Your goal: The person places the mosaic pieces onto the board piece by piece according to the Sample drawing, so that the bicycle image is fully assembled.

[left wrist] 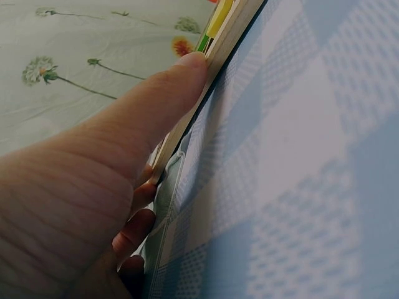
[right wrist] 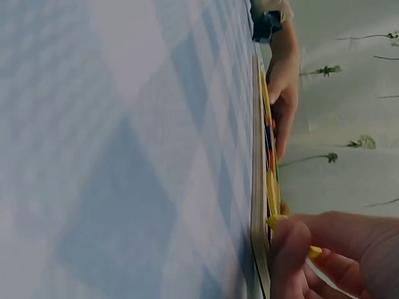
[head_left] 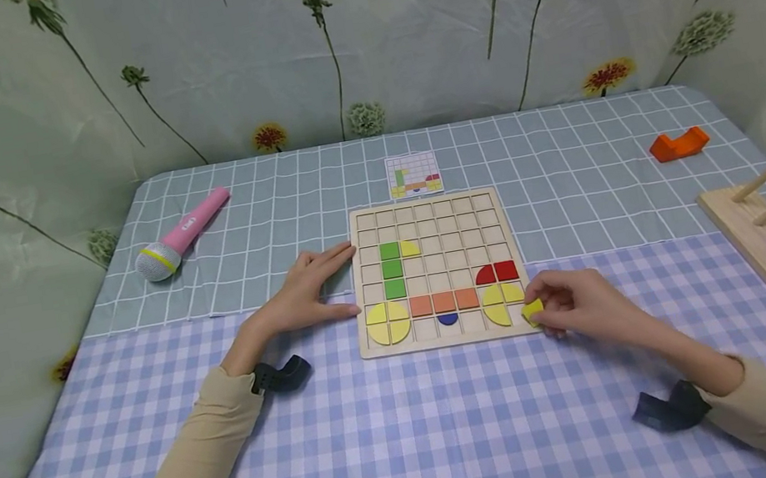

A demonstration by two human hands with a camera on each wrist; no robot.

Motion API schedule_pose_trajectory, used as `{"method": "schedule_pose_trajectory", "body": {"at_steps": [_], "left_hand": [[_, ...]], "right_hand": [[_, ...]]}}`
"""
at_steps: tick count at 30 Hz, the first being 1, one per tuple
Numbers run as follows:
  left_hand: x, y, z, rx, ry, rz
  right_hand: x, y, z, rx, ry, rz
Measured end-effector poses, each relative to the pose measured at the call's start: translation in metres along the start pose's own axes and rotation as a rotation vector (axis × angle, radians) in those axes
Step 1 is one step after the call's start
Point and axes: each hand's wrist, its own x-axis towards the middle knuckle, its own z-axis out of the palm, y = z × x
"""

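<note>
A wooden grid board [head_left: 451, 249] lies in the middle of the table, holding flat coloured pieces. My left hand [head_left: 302, 293] rests against its left edge, thumb and fingers spread straight. Over the lower right corner, my right hand [head_left: 584, 305] pinches a yellow piece [head_left: 533, 310] between thumb and fingers; its outline is partly covered. Beside it, yellow quarter-circles [head_left: 496, 315] form a circle lacking its lower right quarter. On the board also lie a full yellow circle [head_left: 379, 334], green squares [head_left: 391, 269], orange squares [head_left: 443, 302], a blue half-circle [head_left: 448, 318] and red pieces [head_left: 506, 271].
Behind the board lies a pattern card [head_left: 412, 166] with a small coloured grid. A pink toy microphone [head_left: 190, 225] is at the back left, an orange curved block [head_left: 679, 145] at the back right. A wooden bead rack [head_left: 757, 244] stands along the right edge.
</note>
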Motion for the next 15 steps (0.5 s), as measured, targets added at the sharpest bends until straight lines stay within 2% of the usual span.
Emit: {"method": "schedule_pose_trajectory", "body": {"at_steps": [4, 10, 15], "left_hand": [[-0.0004, 0.0, -0.0001, -0.001, -0.002, -0.002], [-0.0001, -0.0005, -0.0004, 0.002, 0.0, 0.008], [0.0003, -0.002, 0.0012, 0.001, 0.001, 0.01]], "right_hand": [[0.0042, 0.0011, 0.0058, 0.018, 0.041, -0.003], [0.0042, 0.002, 0.0104, -0.108, 0.138, -0.067], [-0.0004, 0.0021, 0.0098, -0.167, 0.159, -0.147]]}}
